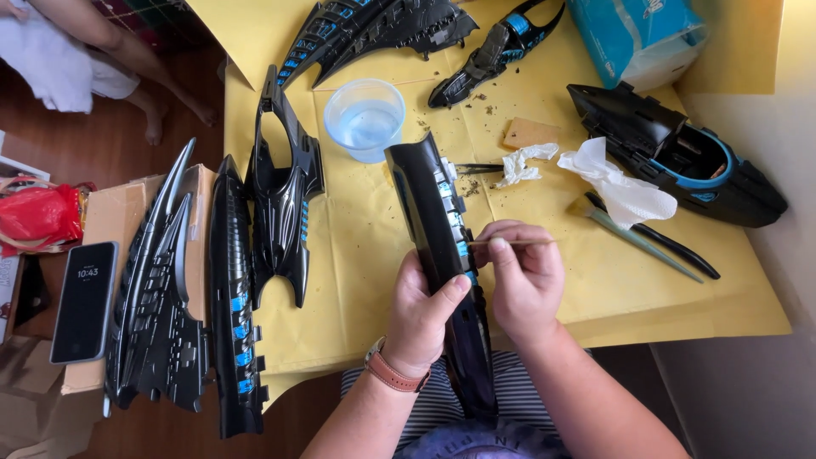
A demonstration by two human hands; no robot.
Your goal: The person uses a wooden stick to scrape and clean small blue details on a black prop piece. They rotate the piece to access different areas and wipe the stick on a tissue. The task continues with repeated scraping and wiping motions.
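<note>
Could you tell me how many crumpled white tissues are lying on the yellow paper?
2. A small crumpled tissue lies beside the water cup; a larger tissue lies by the black hull piece at right. Others may be hidden under parts.

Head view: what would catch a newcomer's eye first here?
At centre, the left hand holds a long glossy black panel with blue accents upright, while the right hand presses a thin stick to its edge. More black winged parts lie in a row to the left on yellow paper. A clear cup of water stands just above the panel.
</note>
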